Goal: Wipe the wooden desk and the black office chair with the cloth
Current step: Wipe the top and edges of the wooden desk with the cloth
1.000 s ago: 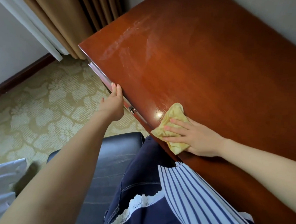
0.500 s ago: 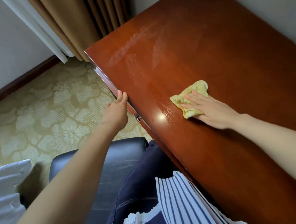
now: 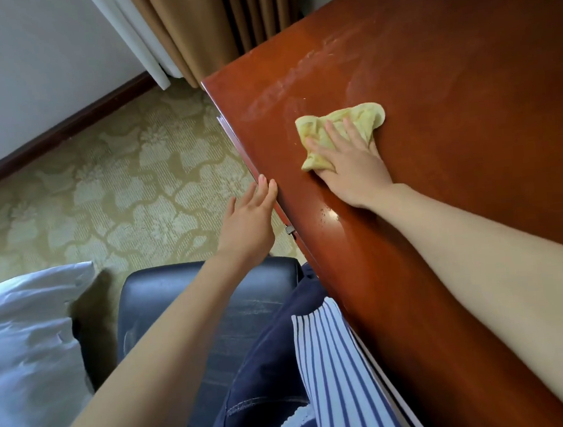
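Cloth, yellow and bunched, lies on the desk under the right hand, whose fingers are spread straight and press it down rather than curl round it. The left hand, just to the left of it, is open as well, its fingertips touching the desk's front edge and holding nothing.

Beyond the right fingertips, toward the far corner, pale dull streaks cross the glossy top. Whether they are damp wipe marks or dust I cannot tell. Nearer than the right wrist the wood shines with a bright glint.

By my reading the desk wipe is under way, with the far corner and the stretch to the right of the hand probably left to do. Below the left forearm is the black office chair, with the person's lap partly over it. It shows faint pale scuffs and looks not yet wiped, so that half of the task appears to remain.
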Motion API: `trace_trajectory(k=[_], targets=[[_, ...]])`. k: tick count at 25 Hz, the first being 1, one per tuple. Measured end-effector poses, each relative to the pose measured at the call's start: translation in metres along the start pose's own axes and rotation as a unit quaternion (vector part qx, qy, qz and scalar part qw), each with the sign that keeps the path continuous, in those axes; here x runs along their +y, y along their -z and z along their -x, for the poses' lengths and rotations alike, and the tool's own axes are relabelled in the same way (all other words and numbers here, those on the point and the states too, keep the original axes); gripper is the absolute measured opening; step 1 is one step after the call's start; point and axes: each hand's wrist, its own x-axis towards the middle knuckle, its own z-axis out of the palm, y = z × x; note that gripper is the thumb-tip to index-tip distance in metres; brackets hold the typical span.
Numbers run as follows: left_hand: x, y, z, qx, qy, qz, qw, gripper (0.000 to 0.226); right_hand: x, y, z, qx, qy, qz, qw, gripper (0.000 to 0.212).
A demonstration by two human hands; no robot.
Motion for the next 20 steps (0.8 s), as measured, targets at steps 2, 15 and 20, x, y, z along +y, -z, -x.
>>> trace_trajectory(k=[2, 15, 20], targets=[[-0.002, 0.002, 0.001, -0.015, 0.006, -0.014, 1.000, 0.067, -0.008, -0.011, 0.020, 0.003, 0.067, 0.027, 0.997, 0.056], [0.012, 0.015, 0.004, -0.051, 0.023, -0.044, 0.997, 0.058, 0.011, -0.066, 0.210, -0.025, 0.088, 0.035, 0.995, 0.063], [0.023, 0.020, 0.004, 0.036, 0.025, -0.152, 0.987, 0.054, 0.038, -0.066, 0.241, -0.003, 0.005, 0.042, 0.999, 0.069]])
